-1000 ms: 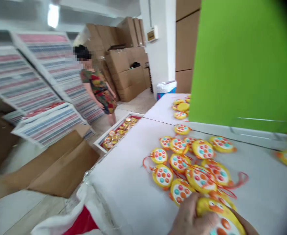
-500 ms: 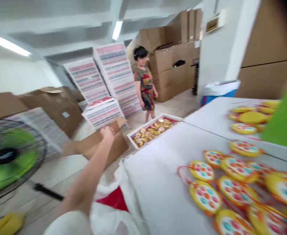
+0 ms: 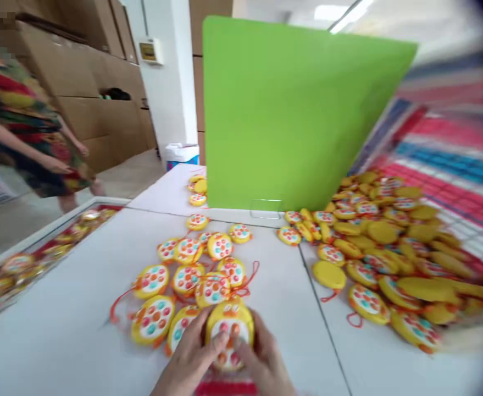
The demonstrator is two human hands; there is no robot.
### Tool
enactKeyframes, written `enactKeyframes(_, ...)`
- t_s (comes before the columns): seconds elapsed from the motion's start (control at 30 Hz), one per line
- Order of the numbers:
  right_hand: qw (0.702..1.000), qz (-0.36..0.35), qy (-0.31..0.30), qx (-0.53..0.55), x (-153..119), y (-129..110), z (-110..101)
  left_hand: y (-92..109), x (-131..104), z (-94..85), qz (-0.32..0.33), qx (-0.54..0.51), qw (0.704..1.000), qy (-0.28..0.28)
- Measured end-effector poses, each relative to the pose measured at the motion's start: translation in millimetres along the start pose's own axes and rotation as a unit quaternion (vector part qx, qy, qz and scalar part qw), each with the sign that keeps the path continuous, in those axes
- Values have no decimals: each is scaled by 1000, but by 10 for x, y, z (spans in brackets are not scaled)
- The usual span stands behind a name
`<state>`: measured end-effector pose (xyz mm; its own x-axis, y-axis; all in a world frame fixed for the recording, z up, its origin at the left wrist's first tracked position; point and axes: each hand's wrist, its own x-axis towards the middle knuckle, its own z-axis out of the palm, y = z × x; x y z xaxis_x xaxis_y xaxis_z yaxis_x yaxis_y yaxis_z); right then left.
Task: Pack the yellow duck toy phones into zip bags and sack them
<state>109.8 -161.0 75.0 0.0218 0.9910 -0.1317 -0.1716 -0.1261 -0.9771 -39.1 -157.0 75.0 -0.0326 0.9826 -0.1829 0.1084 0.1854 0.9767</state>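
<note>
Yellow toy (image 3: 229, 320) sat pinched between a person's left hand (image 3: 189, 355) and right hand (image 3: 268, 357), equally near, its eyed end facing the desk's (image 3: 80, 324) far edge.

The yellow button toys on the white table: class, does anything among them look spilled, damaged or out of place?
Nothing looks clearly wrong. The central group lies button side up, some overlapping, with a red cord trailing left. The right-hand pile mixes face-up and face-down ones. No break shows, though blur could hide small damage.
</note>
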Motion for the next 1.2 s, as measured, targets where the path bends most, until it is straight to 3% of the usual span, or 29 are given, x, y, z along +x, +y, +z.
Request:
enactKeyframes(0.07, 997, -30, 3, -70, 79, -87, -261, -72, 82, 57, -16, -15, 1000, 4)
enactKeyframes(0.13, 985, -43, 103, -132, 168, -373, -707, -91, 133, 55, -40, -40, 998, -20)
enactKeyframes(0.23, 962, -68, 235, -119, 291, -872, -1370, 17, 103, 43, -89, -95, 991, -26)
enactKeyframes(0.3, 958, -62, 262, -101, 355, -966, -1529, 134, 61, 84, -118, -171, 978, -24)
enactKeyframes(0.37, 979, -23, 178, -93, 336, -827, -1364, 225, 43, 159, -128, -242, 961, -28)
enactKeyframes(0.47, 994, 37, 19, -96, 134, -494, -754, 259, 26, 250, -103, -281, 952, -61)
enactKeyframes(0.57, 997, 65, -21, -21, -36, -314, -241, 207, -39, 250, -93, -250, 961, -72)
enactKeyframes(0.63, 997, 68, -31, -9, -53, -279, -102, 162, -99, 220, -111, -202, 972, -35)
enactKeyframes(0.7, 996, 63, -45, -34, -29, -264, -90, 141, -157, 199, -121, -170, 978, -10)
enactKeyframes(0.83, 996, 52, -44, -51, -14, -223, -153, 201, -229, 228, -76, -174, 976, -107)
enactKeyframes(0.9, 996, 56, -38, -56, -37, -197, -153, 242, -235, 259, -67, -169, 976, -123)
enactKeyframes(1.07, 996, 43, -51, -51, -57, -79, -208, 225, -147, 256, -70, -103, 987, -100)
enactKeyframes(1.2, 991, 42, -46, -115, 16, 134, -496, 193, 93, 115, -82, -62, 995, 16)
